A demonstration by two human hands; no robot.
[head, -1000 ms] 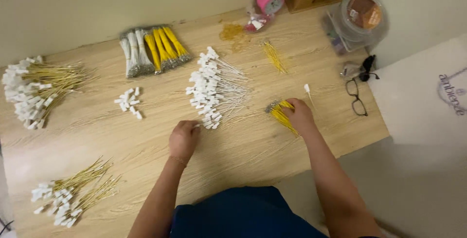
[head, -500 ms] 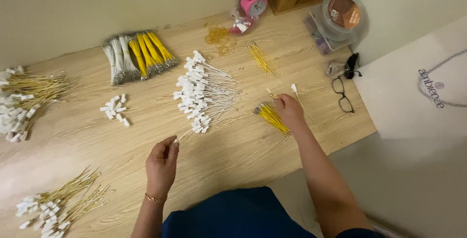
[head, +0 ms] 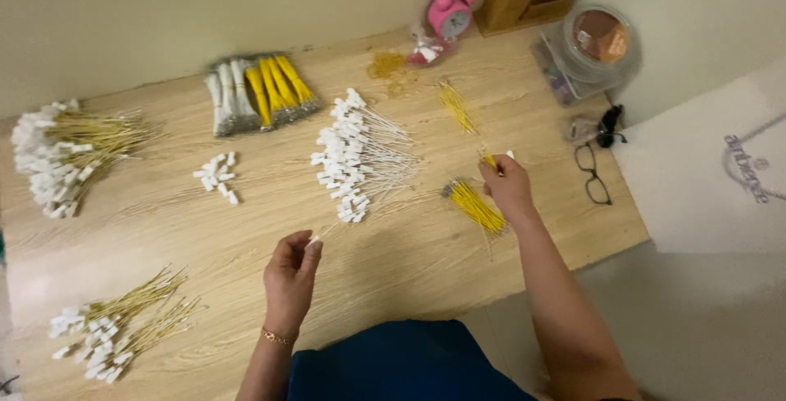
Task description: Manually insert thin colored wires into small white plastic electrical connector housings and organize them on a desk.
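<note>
Step in hand, as I judge it: pairing one white-capped wire with one yellow piece.

My left hand (head: 291,274) is raised off the wooden table (head: 246,229), thumb and forefinger pinched shut on the cap end of a single thin wire with a white tag (head: 321,235). The wire runs up and right toward the big pile of white-tagged wires (head: 356,155), its far end close to the pile's lower edge; I cannot tell whether it is free of it.

My right hand (head: 508,188) is lifted just above the small bundle of yellow sticks (head: 475,204). Fingers closed around a short yellow piece with a white tip (head: 495,158) showing above the knuckles. How it sits in the grip is hidden.

Next move, by my reckoning, calls for bringing both hands together mid-table and lining up two very thin ends, so a steady pinch matters more than force.

Appearance of the pieces: hair-thin, pale wire, small blocky white cap; the yellow piece is slim and bright.

Elsewhere on the table:
- gold-stemmed tagged bunches, far left (head: 65,147) and lower left (head: 115,327)
- loose white caps (head: 217,176)
- packets of yellow and white stock (head: 258,94) at the back
- spectacles (head: 594,173), near the right edge
</note>
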